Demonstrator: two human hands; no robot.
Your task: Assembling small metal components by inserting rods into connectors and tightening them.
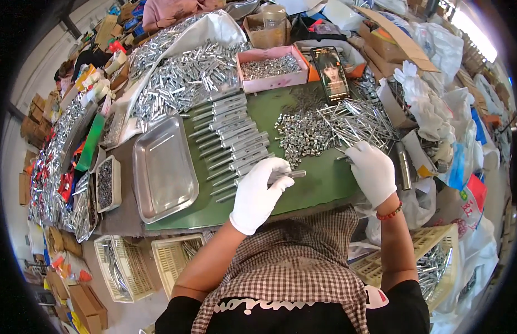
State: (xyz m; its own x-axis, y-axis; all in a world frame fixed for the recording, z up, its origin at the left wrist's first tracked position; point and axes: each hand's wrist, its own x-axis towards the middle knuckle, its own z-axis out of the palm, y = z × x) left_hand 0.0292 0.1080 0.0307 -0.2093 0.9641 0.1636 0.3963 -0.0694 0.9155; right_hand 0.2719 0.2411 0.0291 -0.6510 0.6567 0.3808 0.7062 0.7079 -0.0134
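Note:
My left hand (259, 195), in a white glove, is closed around a short metal tube (296, 174) whose end sticks out to the right past the fingers. My right hand (373, 171), also gloved, pinches a small metal piece, perhaps a thin pin (342, 158); most of it is hidden by the fingers. Left of the left hand lies a slanted row of metal sleeves with rods (230, 139) on the green work surface (319, 186). Beyond the hands sit a heap of small metal nuts (305, 136) and, touching it, a pile of long thin pins (361, 122).
An empty steel tray (165, 207) lies at the left. Behind are a pink box of small parts (272, 83), a heap of metal sleeves (186, 78) and a propped phone (329, 75). A metal cylinder (404, 167) stands right. Plastic baskets (122, 295) sit below; another person (172, 11) is opposite.

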